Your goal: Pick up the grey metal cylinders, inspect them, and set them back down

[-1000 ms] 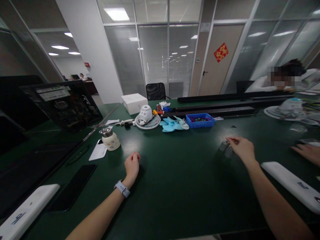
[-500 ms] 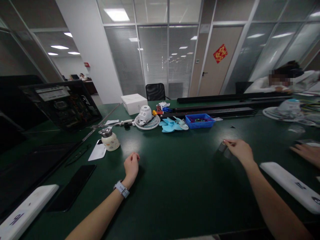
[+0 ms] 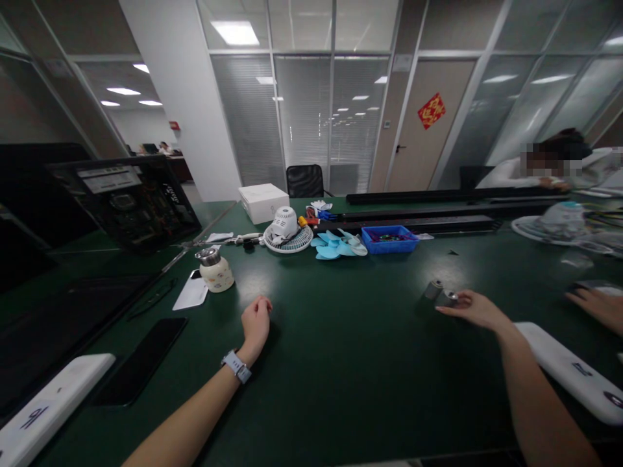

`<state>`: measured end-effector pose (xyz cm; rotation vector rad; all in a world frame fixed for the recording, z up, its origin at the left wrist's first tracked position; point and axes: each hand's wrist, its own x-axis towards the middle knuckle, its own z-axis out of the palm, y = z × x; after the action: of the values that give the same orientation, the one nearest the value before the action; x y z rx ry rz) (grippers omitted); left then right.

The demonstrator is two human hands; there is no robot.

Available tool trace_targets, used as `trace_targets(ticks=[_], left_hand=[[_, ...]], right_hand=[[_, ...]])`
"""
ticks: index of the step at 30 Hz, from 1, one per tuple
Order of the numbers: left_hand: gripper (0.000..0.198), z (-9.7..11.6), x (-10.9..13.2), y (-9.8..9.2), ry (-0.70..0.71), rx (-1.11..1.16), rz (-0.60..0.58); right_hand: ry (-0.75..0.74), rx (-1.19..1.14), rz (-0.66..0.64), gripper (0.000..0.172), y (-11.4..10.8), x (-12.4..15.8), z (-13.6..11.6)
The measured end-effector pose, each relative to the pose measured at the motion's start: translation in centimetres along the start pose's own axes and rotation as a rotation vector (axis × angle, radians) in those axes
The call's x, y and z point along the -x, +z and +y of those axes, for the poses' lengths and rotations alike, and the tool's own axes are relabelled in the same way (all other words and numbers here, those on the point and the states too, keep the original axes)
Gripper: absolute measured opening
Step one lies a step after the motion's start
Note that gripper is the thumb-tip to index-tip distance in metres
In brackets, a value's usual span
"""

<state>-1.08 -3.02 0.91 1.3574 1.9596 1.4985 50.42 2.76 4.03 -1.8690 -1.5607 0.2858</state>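
Note:
Two small grey cylinders stand side by side on the green table, right of centre. My right hand (image 3: 479, 311) has its thumb and fingers around the nearer cylinder (image 3: 444, 299), its top showing between them. Just left of it, the other cylinder (image 3: 433, 289) stands free of the hand. My left hand (image 3: 256, 322) rests on the table with the fingers curled in and nothing visible in them. A pale watch is on that wrist. Beyond my left hand stands a cream bottle (image 3: 217, 275) with a metal lid.
Along the back lie a white fan part (image 3: 285, 227), light-blue fan blades (image 3: 333, 245), a blue tray (image 3: 389, 246) of small parts and a white box (image 3: 263, 202). A black phone-like slab (image 3: 143, 360) lies left. Another person's hand (image 3: 596, 305) is at far right.
My right hand has shifted from the farther cylinder to the nearer one, slightly right and towards me. My left hand has stayed in place.

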Motion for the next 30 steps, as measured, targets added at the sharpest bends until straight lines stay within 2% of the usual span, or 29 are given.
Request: trace_targets(ticks=[3, 5, 7, 9, 12, 14, 17, 20, 23, 30], left_hand=[[0.027, 0.0, 0.0, 0.0, -0.003, 0.002, 0.001], [0.027, 0.1, 0.0, 0.0, -0.003, -0.007, -0.001], [0.027, 0.2, 0.0, 0.0, 0.000, -0.019, -0.002], [0.027, 0.2, 0.1, 0.1, 0.010, -0.023, -0.004], [0.027, 0.5, 0.5, 0.4, 0.068, 0.005, -0.074], [0.029, 1.0, 1.0, 0.6, 0.184, 0.009, -0.172], [0.028, 2.2, 2.3, 1.0, 0.412, -0.024, -0.319], [0.028, 3.2, 3.3, 1.5, 0.546, -0.052, -0.423], [0.028, 3.4, 3.7, 2.1, 0.579, -0.066, -0.436], [0.017, 4.0, 3.3, 3.3, 0.553, -0.030, -0.351]], right_hand=[[0.206, -0.048, -0.218, 0.031, -0.3, -0.3, 0.4], [0.200, -0.032, -0.229, 0.031, -0.5, -0.1, 0.3], [0.102, -0.076, -0.278, 0.029, -0.2, 0.4, -0.6], [-0.041, -0.153, -0.368, 0.028, 0.9, 1.4, -2.6], [-0.210, -0.262, -0.515, 0.031, 4.3, 3.9, -7.4], [-0.281, -0.337, -0.571, 0.031, 7.2, 5.9, -11.3], [-0.381, -0.433, -0.580, 0.030, 11.7, 8.9, -16.4], [-0.468, -0.526, -0.538, 0.027, 15.1, 11.2, -19.4], [-0.529, -0.557, -0.489, 0.024, 16.6, 12.1, -20.2], [-0.561, -0.492, -0.459, 0.027, 17.0, 11.8, -19.6]])
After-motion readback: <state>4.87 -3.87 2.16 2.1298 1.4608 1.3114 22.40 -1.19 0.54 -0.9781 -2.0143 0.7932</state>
